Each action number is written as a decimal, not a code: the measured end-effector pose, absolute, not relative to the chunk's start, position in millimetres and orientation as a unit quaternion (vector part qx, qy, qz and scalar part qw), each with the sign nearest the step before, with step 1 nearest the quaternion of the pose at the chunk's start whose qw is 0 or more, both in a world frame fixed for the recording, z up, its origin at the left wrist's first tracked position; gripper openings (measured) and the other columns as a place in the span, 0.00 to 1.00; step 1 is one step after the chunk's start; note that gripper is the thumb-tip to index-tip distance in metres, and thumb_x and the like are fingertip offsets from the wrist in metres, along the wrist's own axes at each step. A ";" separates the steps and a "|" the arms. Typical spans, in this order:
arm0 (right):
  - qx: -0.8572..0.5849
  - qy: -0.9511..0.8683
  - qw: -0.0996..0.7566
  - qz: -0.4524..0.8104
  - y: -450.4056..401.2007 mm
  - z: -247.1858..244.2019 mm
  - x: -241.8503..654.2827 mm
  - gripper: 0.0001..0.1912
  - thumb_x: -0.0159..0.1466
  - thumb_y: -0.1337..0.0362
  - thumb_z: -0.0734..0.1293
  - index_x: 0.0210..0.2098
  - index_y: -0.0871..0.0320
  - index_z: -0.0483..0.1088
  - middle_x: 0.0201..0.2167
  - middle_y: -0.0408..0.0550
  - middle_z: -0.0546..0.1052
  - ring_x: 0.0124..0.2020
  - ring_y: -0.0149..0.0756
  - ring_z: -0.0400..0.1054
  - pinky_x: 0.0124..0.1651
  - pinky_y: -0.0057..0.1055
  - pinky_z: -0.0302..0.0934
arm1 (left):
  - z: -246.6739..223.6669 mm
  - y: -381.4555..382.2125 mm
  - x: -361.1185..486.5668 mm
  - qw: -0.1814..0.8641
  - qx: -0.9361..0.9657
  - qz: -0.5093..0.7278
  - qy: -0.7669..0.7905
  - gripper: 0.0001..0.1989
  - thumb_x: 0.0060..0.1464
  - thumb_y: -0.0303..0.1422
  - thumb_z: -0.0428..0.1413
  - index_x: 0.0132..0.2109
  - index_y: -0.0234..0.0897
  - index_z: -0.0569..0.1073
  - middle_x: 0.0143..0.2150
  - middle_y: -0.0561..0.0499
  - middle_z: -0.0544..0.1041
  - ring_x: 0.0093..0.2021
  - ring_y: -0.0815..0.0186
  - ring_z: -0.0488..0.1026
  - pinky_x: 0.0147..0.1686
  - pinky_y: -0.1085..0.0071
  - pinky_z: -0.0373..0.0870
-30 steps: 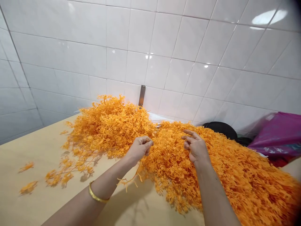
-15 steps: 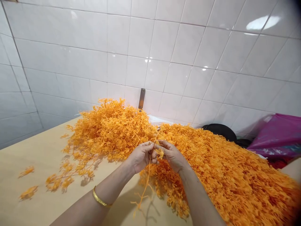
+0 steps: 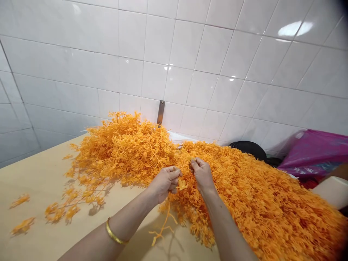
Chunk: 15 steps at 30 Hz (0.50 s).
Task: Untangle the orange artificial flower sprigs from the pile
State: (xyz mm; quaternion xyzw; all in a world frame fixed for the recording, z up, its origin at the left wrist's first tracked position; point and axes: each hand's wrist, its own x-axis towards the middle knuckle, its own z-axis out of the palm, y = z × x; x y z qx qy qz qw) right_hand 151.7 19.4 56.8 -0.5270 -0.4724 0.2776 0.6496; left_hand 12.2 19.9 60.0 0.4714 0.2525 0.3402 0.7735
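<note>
My left hand (image 3: pixel 165 183) is closed around a thin orange plastic stem (image 3: pixel 165 225), part of an artificial foliage branch. The stem's forked, mostly bare lower end hangs down over the table, and a small orange leaf cluster (image 3: pixel 182 185) sticks out beside the fingers. To the right and slightly higher, my right hand (image 3: pixel 202 174) is apart from the left, thumb and fingers pinched at the edge of the foliage. Whatever lies in that pinch blends into the orange behind it. A big pile of orange artificial foliage (image 3: pixel 252 195) spreads under and right of my right hand.
Another heap of orange foliage (image 3: pixel 127 148) sits at the back left. Loose sprigs (image 3: pixel 23 226) lie on the beige table (image 3: pixel 35 181). A metal strip (image 3: pixel 161 113) stands against the tiled wall (image 3: pixel 130 36). Behind the pile are a black round object (image 3: pixel 248 150) and a purple bag (image 3: pixel 312 150).
My right hand has drawn away from my left, rightward and slightly up, and its fingers are now pinched. My left hand keeps hold of the stem. The view has shifted slightly.
</note>
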 end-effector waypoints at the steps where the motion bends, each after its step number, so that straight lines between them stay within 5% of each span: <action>1: -0.534 -0.469 0.654 0.259 20.2 55.2 151.8 0.15 0.50 0.59 0.62 0.16 0.58 0.52 0.15 0.37 0.54 0.18 0.25 0.47 0.20 0.24 0.43 | 59.7 19.0 13.6 0.770 0.474 0.345 0.252 0.10 0.46 0.35 0.53 0.26 0.35 0.61 0.12 0.63 0.49 0.12 0.80 0.41 0.14 0.79 0.42; 15: -0.573 -0.442 0.680 0.120 24.4 53.5 147.8 0.14 0.53 0.57 0.61 0.18 0.57 0.54 0.15 0.38 0.55 0.18 0.25 0.48 0.19 0.24 0.44 | 71.1 12.7 15.5 0.775 0.474 0.351 0.229 0.09 0.47 0.34 0.50 0.25 0.36 0.60 0.11 0.63 0.48 0.12 0.79 0.41 0.14 0.79 0.43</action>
